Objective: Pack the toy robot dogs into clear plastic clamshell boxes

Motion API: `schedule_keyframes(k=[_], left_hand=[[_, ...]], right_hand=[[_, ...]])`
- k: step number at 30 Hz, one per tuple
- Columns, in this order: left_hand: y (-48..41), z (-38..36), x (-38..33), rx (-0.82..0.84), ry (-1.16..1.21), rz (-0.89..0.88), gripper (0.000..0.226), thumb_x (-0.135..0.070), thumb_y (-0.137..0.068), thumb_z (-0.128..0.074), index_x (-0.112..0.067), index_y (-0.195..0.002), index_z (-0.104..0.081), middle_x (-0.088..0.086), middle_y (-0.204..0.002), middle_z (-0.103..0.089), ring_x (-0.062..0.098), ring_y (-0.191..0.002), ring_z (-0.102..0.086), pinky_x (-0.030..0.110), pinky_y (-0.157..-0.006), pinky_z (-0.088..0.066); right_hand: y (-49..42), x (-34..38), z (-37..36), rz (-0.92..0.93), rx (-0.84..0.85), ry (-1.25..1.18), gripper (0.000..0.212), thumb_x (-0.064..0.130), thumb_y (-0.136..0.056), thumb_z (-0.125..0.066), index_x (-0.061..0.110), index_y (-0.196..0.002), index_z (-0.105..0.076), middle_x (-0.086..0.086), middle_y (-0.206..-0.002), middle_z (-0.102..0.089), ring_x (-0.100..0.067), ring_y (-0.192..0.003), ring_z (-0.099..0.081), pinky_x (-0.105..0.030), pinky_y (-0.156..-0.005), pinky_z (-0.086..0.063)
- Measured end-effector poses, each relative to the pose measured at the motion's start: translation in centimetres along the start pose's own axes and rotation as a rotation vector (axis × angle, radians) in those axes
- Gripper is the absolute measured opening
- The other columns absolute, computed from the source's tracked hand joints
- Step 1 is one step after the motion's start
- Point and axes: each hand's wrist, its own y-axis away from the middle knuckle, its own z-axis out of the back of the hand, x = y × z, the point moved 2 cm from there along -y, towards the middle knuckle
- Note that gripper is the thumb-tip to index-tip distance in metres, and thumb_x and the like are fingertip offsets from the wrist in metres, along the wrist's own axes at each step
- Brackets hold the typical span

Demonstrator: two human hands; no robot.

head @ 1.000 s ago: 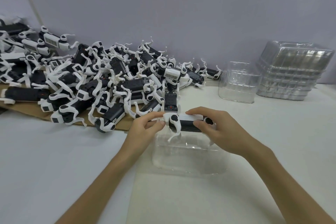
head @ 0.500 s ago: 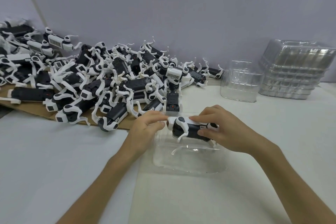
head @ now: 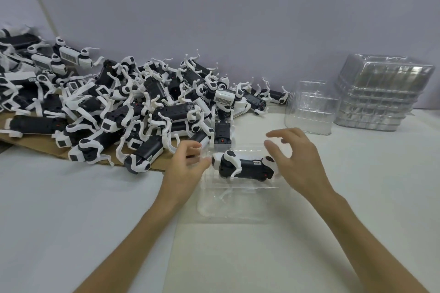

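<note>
Fingers released, left hand (head: 183, 169) and right hand (head: 295, 162) flank the toy robot dog (head: 245, 167) in the clamshell box (head: 238, 207); it looks light and stiff with fragile legs, so best gripped by the body.

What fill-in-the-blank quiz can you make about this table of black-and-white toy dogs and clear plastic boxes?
1. The black-and-white toy robot dog between the left hand and right hand lies ____ the open clear plastic clamshell box.
2. The pile of loose toy dogs rests on brown ____.
3. The stack of clear plastic boxes stands on the person's ____ side.
Missing words: inside; cardboard; right.
</note>
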Motion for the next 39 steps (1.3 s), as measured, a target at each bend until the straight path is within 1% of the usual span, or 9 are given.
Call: schedule_keyframes(k=[3,7,10,13,15,18,26,34,39], left_hand=[[-0.2,-0.2,0.4,0.023,-0.108,0.035,0.030,-0.043,-0.091,-0.067,-0.033,-0.117,-0.056,-0.018,-0.116,-0.060,0.003,-0.103,-0.059,0.026,-0.080,-0.046],[-0.2,-0.1,0.7,0.075,-0.265,0.103,0.061,-0.067,-0.076,-0.047,-0.022,-0.113,-0.065,-0.002,-0.102,-0.066,0.019,-0.095,-0.059,0.035,-0.082,-0.041],[-0.1,0.1,0.4,0.134,-0.193,0.056,0.042,-0.059,-0.087,-0.053,-0.020,-0.096,-0.067,0.000,-0.086,-0.066,0.022,-0.087,-0.061,0.034,-0.076,-0.042],[-0.4,0.4,0.1,0.136,-0.044,0.042,0.012,-0.047,-0.099,-0.055,-0.049,-0.108,-0.062,-0.028,-0.093,-0.068,-0.008,-0.089,-0.063,0.028,-0.082,-0.049],[-0.3,0.2,-0.2,0.158,0.116,0.042,0.034,-0.053,-0.094,-0.054,-0.055,-0.128,-0.052,-0.029,-0.113,-0.064,0.000,-0.100,-0.068,0.028,-0.083,-0.053],[-0.2,0.0,-0.5,0.199,0.267,0.062,0.064,-0.063,-0.084,-0.067,-0.054,-0.142,-0.041,-0.018,-0.123,-0.064,0.016,-0.093,-0.075,0.038,-0.082,-0.060],[-0.3,0.3,-0.3,0.122,0.259,0.028,0.067,-0.048,-0.076,-0.067,-0.035,-0.138,-0.045,0.009,-0.125,-0.060,0.018,-0.088,-0.073,0.032,-0.073,-0.055],[-0.4,0.1,0.0,0.084,0.198,-0.011,0.067,-0.049,-0.086,-0.070,-0.029,-0.143,-0.041,0.010,-0.127,-0.058,0.026,-0.088,-0.070,0.039,-0.074,-0.055],[-0.4,0.3,-0.1,0.037,0.120,-0.033,0.075,-0.054,-0.075,-0.063,-0.032,-0.143,-0.042,-0.005,-0.122,-0.057,0.015,-0.093,-0.067,0.030,-0.077,-0.053]], right_hand=[[-0.6,-2.0,0.4,-0.342,0.251,0.016,0.046,0.056,-0.101,-0.040,0.024,-0.127,-0.060,0.003,-0.130,-0.058,-0.014,-0.108,-0.053,-0.032,-0.089,-0.037],[-1.0,-3.5,0.3,-0.519,0.482,0.033,0.074,0.072,-0.096,-0.023,0.020,-0.130,-0.065,-0.003,-0.140,-0.058,-0.024,-0.122,-0.053,-0.034,-0.095,-0.035],[-0.8,-3.2,0.0,-0.458,0.488,-0.073,0.089,0.088,-0.083,-0.024,0.029,-0.141,-0.056,0.006,-0.149,-0.052,-0.019,-0.134,-0.049,-0.033,-0.104,-0.033],[-0.7,-2.6,-0.1,-0.367,0.490,-0.261,0.075,0.095,-0.075,-0.030,0.053,-0.133,-0.054,0.023,-0.131,-0.063,-0.005,-0.109,-0.063,-0.034,-0.101,-0.043],[-0.8,-2.0,0.1,-0.327,0.501,-0.368,0.053,0.088,-0.080,-0.036,0.069,-0.127,-0.048,0.026,-0.116,-0.068,-0.008,-0.087,-0.071,-0.032,-0.092,-0.049],[-0.8,-1.9,0.4,-0.202,0.472,-0.466,0.069,0.077,-0.079,-0.053,0.064,-0.143,-0.033,0.021,-0.115,-0.069,-0.010,-0.093,-0.071,-0.028,-0.089,-0.054],[-0.9,-1.3,0.7,-0.122,0.359,-0.539,0.077,0.063,-0.071,-0.067,0.057,-0.143,-0.040,0.012,-0.103,-0.065,-0.008,-0.095,-0.066,-0.029,-0.086,-0.052],[-0.9,-1.3,0.5,-0.099,0.384,-0.509,0.081,0.066,-0.069,-0.067,0.057,-0.144,-0.037,0.013,-0.105,-0.063,-0.005,-0.079,-0.059,-0.026,-0.076,-0.043],[-0.9,-1.8,0.5,-0.086,0.386,-0.490,0.080,0.066,-0.069,-0.072,0.062,-0.140,-0.037,0.010,-0.113,-0.062,-0.005,-0.086,-0.061,-0.026,-0.084,-0.043]])
